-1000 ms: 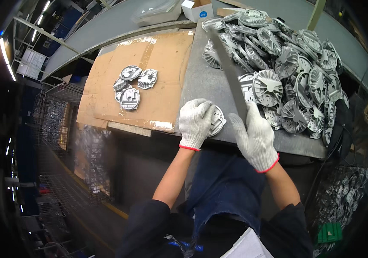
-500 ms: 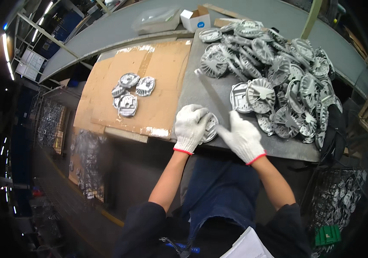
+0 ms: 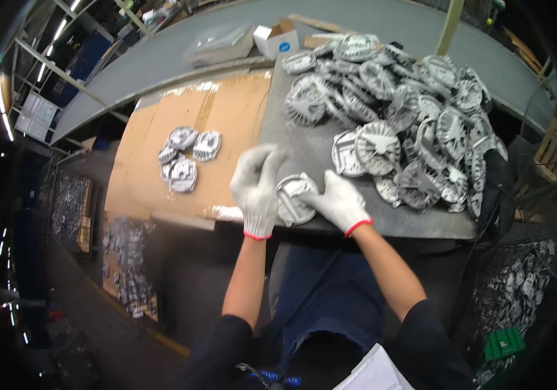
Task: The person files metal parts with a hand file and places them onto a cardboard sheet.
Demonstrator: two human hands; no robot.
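A round grey metal casting (image 3: pixel 295 200) lies at the near edge of the grey tabletop, between my two gloved hands. My right hand (image 3: pixel 341 203) is closed beside it, its thumb reaching over the casting's right side. A long flat file in that hand shows only as a faint smear pointing up and left. On the casting's left, my left hand (image 3: pixel 256 190) is raised with bent fingers; blur hides whether they grip anything. A large heap of finned round castings (image 3: pixel 382 146) covers the right of the table.
Several castings (image 3: pixel 183 175) sit together on a cardboard sheet (image 3: pixel 226 123) at left. Behind stand a clear plastic bin (image 3: pixel 223 49), a small white box (image 3: pixel 277 40) and a long grey surface (image 3: pixel 161 58). A green box (image 3: pixel 504 342) rests over a parts-filled wire basket (image 3: pixel 512 292) at lower right.
My left hand has moved left, off the casting, which now shows more fully. The file, plainer before, is now smeared. My right hand has shifted slightly; the whole view has also shifted.
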